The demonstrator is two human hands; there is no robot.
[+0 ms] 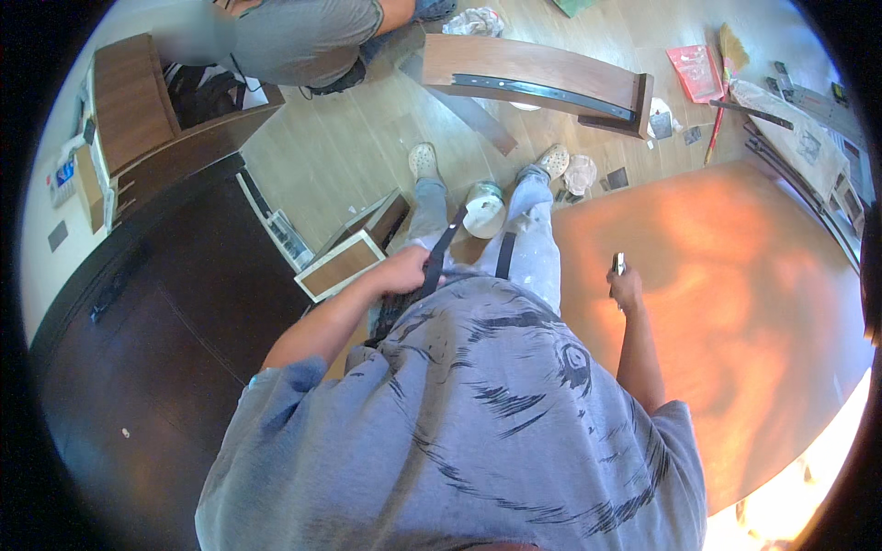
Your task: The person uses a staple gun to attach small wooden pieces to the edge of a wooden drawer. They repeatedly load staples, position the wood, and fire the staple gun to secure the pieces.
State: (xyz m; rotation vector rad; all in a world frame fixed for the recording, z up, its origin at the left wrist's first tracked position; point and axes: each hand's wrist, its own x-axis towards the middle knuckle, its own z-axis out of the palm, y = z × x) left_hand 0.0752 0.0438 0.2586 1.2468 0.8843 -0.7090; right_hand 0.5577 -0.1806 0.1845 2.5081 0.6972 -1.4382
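My left hand (402,270) is closed at my waist around a black strap (443,246), which hangs down in front of my light trousers. Its fingertips are partly hidden by the strap. Held out to the right, my right hand (627,288) grips a small hand tool (619,263) with a pale, metallic-looking end and a dark edge; its exact kind is too small to tell. That hand is over the large orange-brown panel (698,303). A second dark strap (505,255) lies across my trousers.
A white bucket (484,213) stands between my feet. Ahead lies a curved wooden furniture piece (542,73). A dustpan (695,73) and broom (732,50) are far right. At left are a dark panel (175,331), a drawer (342,266) and a cabinet (133,101), beside another person (294,41).
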